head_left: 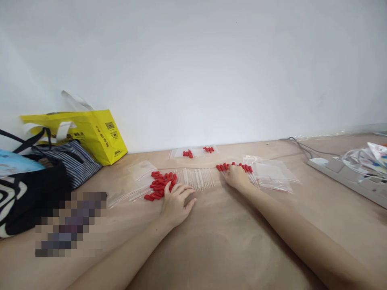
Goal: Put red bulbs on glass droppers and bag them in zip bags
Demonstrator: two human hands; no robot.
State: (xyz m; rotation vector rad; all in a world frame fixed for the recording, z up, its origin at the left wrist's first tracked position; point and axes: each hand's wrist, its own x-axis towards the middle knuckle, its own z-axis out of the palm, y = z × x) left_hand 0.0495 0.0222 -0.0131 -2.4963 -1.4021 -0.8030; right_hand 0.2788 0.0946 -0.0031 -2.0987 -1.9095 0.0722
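My left hand [178, 203] is spread at the red caps [159, 184]; my right hand [237, 177] curls over red-tipped sticks [248, 169], grip indiscernible.

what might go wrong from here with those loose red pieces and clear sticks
The left hand lies over the edge of the loose red pieces; a careless sweep could scatter them.
The clear sticks lie between both hands, so a brush might skew their row.
The right hand could nudge the red-tipped sticks against the nearby plastic bags.
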